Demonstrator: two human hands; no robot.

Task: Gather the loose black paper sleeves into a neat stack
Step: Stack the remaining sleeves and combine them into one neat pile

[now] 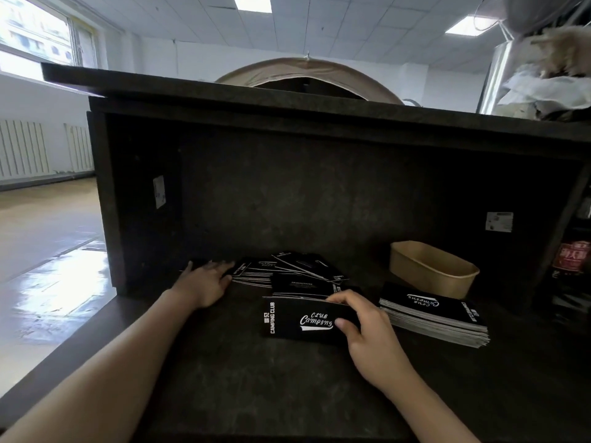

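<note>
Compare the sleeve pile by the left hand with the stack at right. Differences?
The loose pile is fanned out, with sleeves lying at mixed angles; the neat stack has its edges roughly aligned. The loose pile lies beside the left hand, whose fingertips reach its edge; no hand touches the neat stack. The right hand holds a separate sleeve. Both are black sleeves with white print on the dark counter.

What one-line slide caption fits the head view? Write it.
Right hand grips black printed paper sleeves; left hand rests by the loose pile.
</note>
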